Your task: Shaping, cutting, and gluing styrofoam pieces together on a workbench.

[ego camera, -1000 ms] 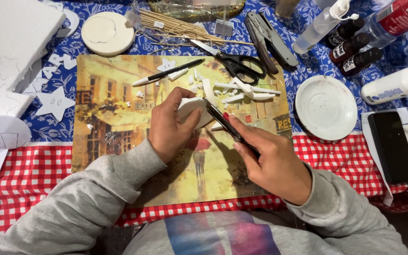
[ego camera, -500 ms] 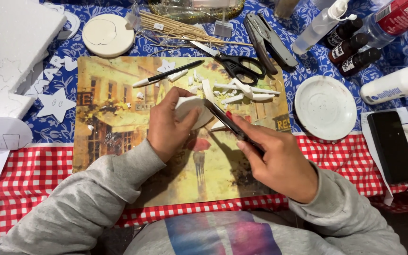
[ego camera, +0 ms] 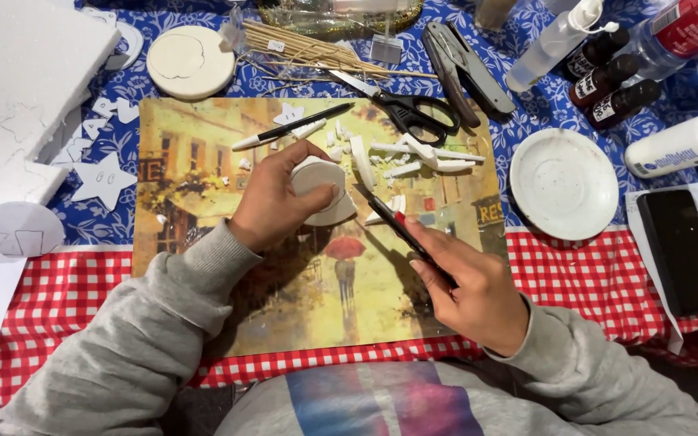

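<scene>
Left hand [ego camera: 272,202]: curling closed around a white foam disc [ego camera: 322,187], pressing it onto the painted street-scene mat [ego camera: 203,161] just above the mat's centre.

Right hand [ego camera: 474,287]: gripping a black craft knife [ego camera: 393,222], blade tip pointing toward 11 o'clock and sitting just beside the disc's right edge; whether it is touching cannot be told.

White foam offcuts [ego camera: 414,157]: lying at 1 o'clock from the disc.

Black pen [ego camera: 292,127]: lying at 11 o'clock from the disc.

Black scissors [ego camera: 397,105]: resting at the mat's top edge, at 1 o'clock.

White saucer [ego camera: 563,184]: sitting at 3 o'clock, off the mat.
</scene>
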